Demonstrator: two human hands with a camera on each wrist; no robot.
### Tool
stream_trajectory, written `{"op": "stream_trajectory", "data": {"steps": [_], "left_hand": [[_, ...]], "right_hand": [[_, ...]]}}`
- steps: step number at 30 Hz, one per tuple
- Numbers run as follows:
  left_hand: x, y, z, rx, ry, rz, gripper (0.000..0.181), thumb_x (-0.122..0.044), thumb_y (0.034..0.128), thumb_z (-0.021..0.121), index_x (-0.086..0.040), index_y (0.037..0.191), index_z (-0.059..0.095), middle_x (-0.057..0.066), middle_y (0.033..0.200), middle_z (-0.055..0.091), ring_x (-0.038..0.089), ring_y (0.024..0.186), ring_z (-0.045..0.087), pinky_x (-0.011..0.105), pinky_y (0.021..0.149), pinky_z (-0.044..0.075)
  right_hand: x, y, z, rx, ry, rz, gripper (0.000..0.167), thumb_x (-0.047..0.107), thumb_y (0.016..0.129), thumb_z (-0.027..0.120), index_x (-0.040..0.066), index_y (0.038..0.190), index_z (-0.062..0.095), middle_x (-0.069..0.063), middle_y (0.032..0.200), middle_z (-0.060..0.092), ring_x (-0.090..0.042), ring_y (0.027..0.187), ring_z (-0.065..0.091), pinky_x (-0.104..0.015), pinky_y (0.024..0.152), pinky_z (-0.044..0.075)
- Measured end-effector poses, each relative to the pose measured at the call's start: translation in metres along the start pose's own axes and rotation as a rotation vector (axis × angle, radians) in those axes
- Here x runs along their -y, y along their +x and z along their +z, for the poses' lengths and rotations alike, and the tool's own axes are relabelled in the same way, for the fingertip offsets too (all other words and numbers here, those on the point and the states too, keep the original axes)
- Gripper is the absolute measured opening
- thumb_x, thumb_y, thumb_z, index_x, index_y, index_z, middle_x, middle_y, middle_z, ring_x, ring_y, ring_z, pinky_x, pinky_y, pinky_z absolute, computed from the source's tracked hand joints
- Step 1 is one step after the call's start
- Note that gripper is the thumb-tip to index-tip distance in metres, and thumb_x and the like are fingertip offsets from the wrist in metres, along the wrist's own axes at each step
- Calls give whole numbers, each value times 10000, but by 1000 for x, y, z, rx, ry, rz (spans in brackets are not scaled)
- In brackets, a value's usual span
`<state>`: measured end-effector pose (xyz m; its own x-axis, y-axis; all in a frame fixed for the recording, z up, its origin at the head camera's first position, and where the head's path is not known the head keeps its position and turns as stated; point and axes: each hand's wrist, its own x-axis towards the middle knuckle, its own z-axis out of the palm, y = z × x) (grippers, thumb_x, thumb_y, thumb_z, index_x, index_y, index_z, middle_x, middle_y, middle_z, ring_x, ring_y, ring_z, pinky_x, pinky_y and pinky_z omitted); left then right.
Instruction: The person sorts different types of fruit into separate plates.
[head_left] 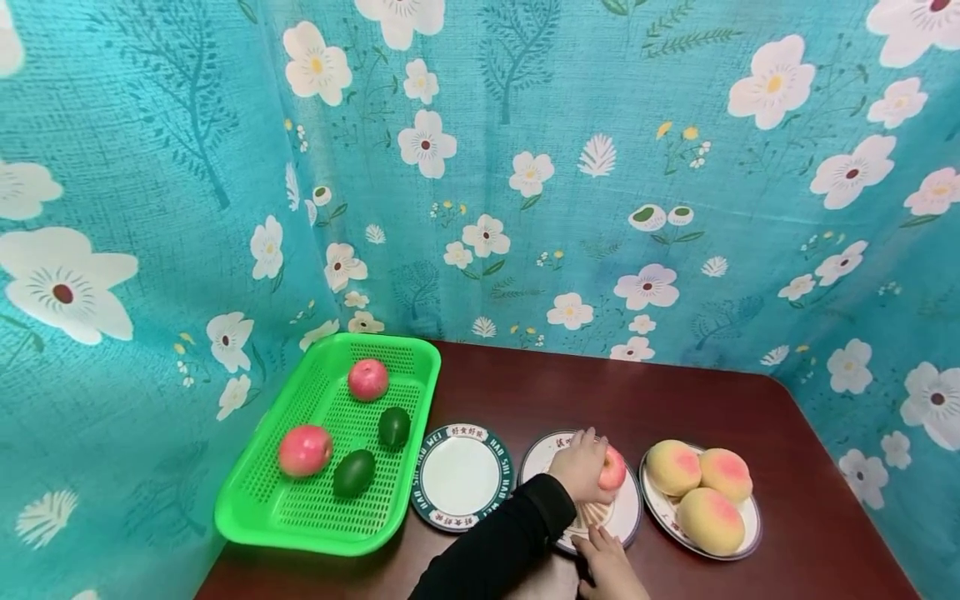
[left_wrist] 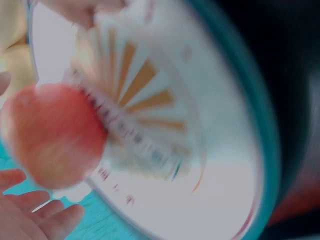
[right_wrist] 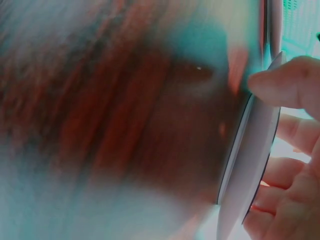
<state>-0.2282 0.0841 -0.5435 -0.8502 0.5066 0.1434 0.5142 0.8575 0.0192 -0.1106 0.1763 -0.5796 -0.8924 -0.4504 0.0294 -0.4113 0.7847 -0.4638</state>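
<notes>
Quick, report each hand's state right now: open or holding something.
Left hand: open, fingers spread beside the apple.
Right hand: holding the middle plate by its rim.

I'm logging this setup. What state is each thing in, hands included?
Left hand, fingers relaxed beside an apple
That apple, whole, over the middle plate; contact unclear
Middle plate, face up
Right hand, thumb and fingers at the middle plate's near rim
Left plate, face up on the table
Right plate, face up, holding three peaches
Green basket, upright, holding two apples and two dark green fruits
Floral cloth, hanging
</notes>
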Motion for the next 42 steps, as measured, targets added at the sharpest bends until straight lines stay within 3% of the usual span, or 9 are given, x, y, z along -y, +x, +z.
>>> {"op": "stream_trajectory", "data": {"steps": [3, 6, 11, 17, 23, 27, 32, 37, 42], "left_hand": [[11, 4, -25, 54, 13, 2, 823, -601, 651, 632, -143, 1300, 417, 43, 1326, 379, 173, 1208, 341, 250, 782, 455], [38, 5, -60, 88, 0, -19, 757, -543, 677, 662, -133, 1272, 435, 65, 1343, 352, 204, 1212, 328, 270, 748, 474], [119, -12, -111, 59, -15, -113, 659, -427, 677, 712, -80, 1191, 487, 120, 1296, 392, 268, 1155, 382, 340, 710, 490], [234, -65, -144, 92, -9, -289, 576, -237, 695, 734, -3, 1171, 510, 201, 1230, 427, 362, 1123, 382, 443, 808, 433], [308, -131, -140, 139, 43, -400, 611, -125, 638, 768, 42, 1168, 512, 259, 1201, 424, 425, 1106, 357, 537, 788, 400], [333, -164, -123, 209, 5, -424, 603, -54, 619, 739, 72, 1160, 504, 264, 1145, 470, 438, 1051, 393, 512, 822, 385], [345, -190, -106, 270, -59, -466, 604, -21, 566, 755, 71, 1121, 534, 254, 1057, 546, 435, 977, 480, 476, 847, 380], [348, -204, -100, 272, -23, -507, 507, -55, 533, 783, 1, 999, 592, 177, 874, 589, 376, 806, 545, 459, 689, 440], [346, -206, -99, 296, -82, -527, 551, -100, 574, 787, 1, 1068, 564, 247, 991, 518, 420, 875, 513, 484, 715, 432]], "right_hand": [[-1, -3, -1, 12, 6, 34, 506, 48, 553, 704, -91, 1017, 558, -382, 1074, 465, -544, 1021, 402, -662, 809, 275], [-2, -5, -2, 8, 10, 66, 519, 45, 548, 709, -86, 1026, 554, -379, 1083, 462, -540, 1034, 396, -659, 825, 265], [-3, -8, -6, -15, 10, 96, 524, 43, 540, 705, -67, 1032, 560, -369, 1096, 463, -528, 1055, 392, -644, 853, 258], [-5, -9, -8, -26, -18, 109, 528, 61, 529, 689, -48, 1031, 569, -354, 1102, 470, -517, 1064, 391, -631, 867, 260], [-7, -8, -7, -36, -27, 103, 543, 101, 513, 688, -38, 1026, 574, -345, 1105, 473, -511, 1067, 392, -623, 867, 269], [-5, -7, -9, -26, -14, 102, 548, 95, 510, 694, -45, 1025, 571, -350, 1103, 469, -519, 1064, 388, -632, 859, 266], [-1, -7, -10, -15, -5, 114, 555, 70, 501, 696, -48, 1030, 573, -352, 1116, 462, -515, 1079, 378, -626, 874, 256], [2, -2, -5, 4, 2, 95, 555, 74, 511, 692, -51, 1039, 571, -354, 1130, 454, -510, 1094, 367, -617, 889, 249], [6, -1, 1, 7, 9, 83, 542, 64, 515, 686, -48, 1033, 575, -345, 1130, 461, -499, 1097, 371, -615, 887, 253]]}}
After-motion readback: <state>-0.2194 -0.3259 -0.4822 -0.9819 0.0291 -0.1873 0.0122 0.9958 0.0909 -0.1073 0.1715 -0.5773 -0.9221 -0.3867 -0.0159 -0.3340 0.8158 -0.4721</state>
